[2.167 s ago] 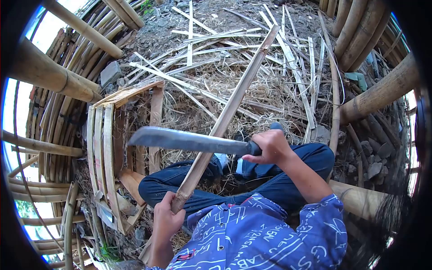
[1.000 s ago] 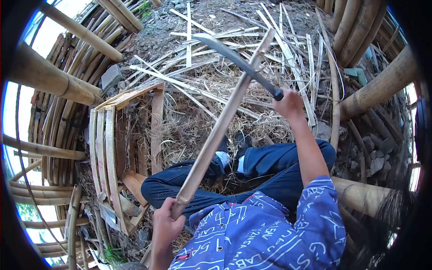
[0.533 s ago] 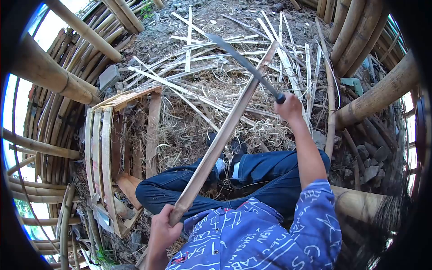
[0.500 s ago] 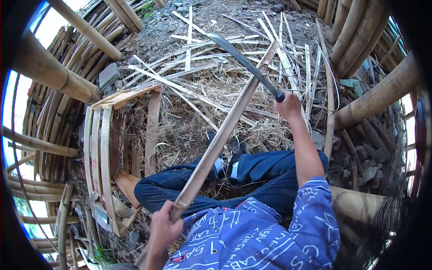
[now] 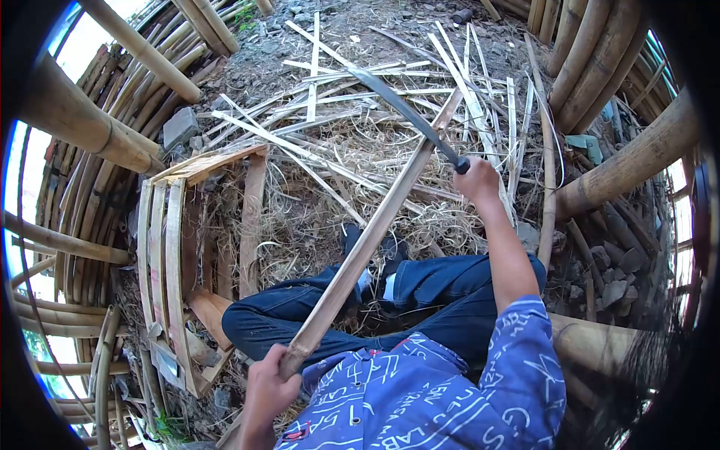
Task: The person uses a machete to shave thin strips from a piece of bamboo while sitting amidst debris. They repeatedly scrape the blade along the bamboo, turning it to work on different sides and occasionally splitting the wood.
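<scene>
My left hand point(image 5: 270, 385) grips the near end of a long split bamboo piece point(image 5: 358, 262), which slants up and away to the right across my lap. My right hand point(image 5: 478, 181) is closed round the dark handle of a machete point(image 5: 397, 103) with a long, slightly curved blade. The blade lies across the bamboo near its far end, its tip pointing to the upper left. My fingers hide most of the handle.
Several thin bamboo strips point(image 5: 322, 116) and curled shavings point(image 5: 360, 157) cover the ground ahead. A slatted wooden crate point(image 5: 171, 247) stands at my left. Thick bamboo poles point(image 5: 626, 165) rise on both sides, and a grey block point(image 5: 180, 127) lies behind the crate.
The far end of the bamboo has dropped toward me, and the machete with my right hand has moved slightly nearer. My left hand stays around the near end.
</scene>
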`<state>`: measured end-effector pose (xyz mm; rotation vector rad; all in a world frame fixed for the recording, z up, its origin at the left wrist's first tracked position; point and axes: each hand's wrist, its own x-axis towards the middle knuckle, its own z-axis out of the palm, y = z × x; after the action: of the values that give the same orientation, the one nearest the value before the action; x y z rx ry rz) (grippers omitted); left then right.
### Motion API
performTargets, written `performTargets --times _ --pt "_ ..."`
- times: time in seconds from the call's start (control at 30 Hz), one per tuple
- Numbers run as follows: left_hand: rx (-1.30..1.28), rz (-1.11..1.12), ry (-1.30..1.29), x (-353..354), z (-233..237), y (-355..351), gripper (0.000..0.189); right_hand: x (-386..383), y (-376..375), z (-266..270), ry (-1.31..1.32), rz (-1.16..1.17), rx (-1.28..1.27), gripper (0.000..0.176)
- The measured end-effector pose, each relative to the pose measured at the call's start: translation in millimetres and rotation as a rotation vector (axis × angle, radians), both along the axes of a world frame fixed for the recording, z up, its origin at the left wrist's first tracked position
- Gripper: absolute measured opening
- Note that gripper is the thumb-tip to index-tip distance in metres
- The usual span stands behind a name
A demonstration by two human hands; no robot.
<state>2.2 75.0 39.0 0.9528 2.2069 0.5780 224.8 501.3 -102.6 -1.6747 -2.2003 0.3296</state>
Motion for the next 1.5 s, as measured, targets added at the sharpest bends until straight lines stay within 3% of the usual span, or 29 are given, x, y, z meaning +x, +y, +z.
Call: performTargets --times 0.13,0.3,0.43,0.5,0.6,0.67,0.93,1.07,1.2,1.3,1.43,1.5 --pt "0.013 -0.003 -0.054 -10 -17 -8 0.024 -2 -6 9 -0.034 0.054 0.014 0.017" --pt "0.031 0.051 -0.145 -11 -27 -11 0.023 0 -59 6 0.015 0.375 0.116 0.012" --pt "0.019 -0.018 -0.013 -4 2 -9 0.023 22 -20 -11 -0.173 0.217 0.180 0.014" --pt "0.009 -0.080 0.087 0 9 -10 0.023 29 9 8 -0.076 -0.058 -0.040 0.015" --pt "0.020 -0.036 0.071 1 6 -8 0.023 41 30 -2 -0.052 -0.141 0.020 0.019" --pt "0.032 -0.051 -0.044 -5 -6 -13 0.023 37 20 4 -0.030 -0.107 0.010 0.020" --pt "0.025 0.054 0.028 0 1 5 0.025 11 -64 -10 0.133 0.291 0.114 0.010" --pt "0.018 0.033 -0.046 -5 -4 -4 0.025 11 -58 -6 0.167 0.278 0.098 0.008" --pt "0.100 0.014 -0.076 -7 -15 -14 0.024 18 -39 8 0.153 0.099 0.073 0.010" --pt "0.099 -0.021 -0.043 -4 -11 -10 0.024 35 -15 -10 0.141 -0.091 -0.023 0.020" --pt "0.019 0.053 -0.065 -3 -5 0 0.024 33 -20 -21 0.199 -0.159 -0.066 0.021" --pt "0.079 -0.045 0.015 -9 -12 -2 0.025 27 -25 -25 0.301 -0.185 -0.163 0.019"
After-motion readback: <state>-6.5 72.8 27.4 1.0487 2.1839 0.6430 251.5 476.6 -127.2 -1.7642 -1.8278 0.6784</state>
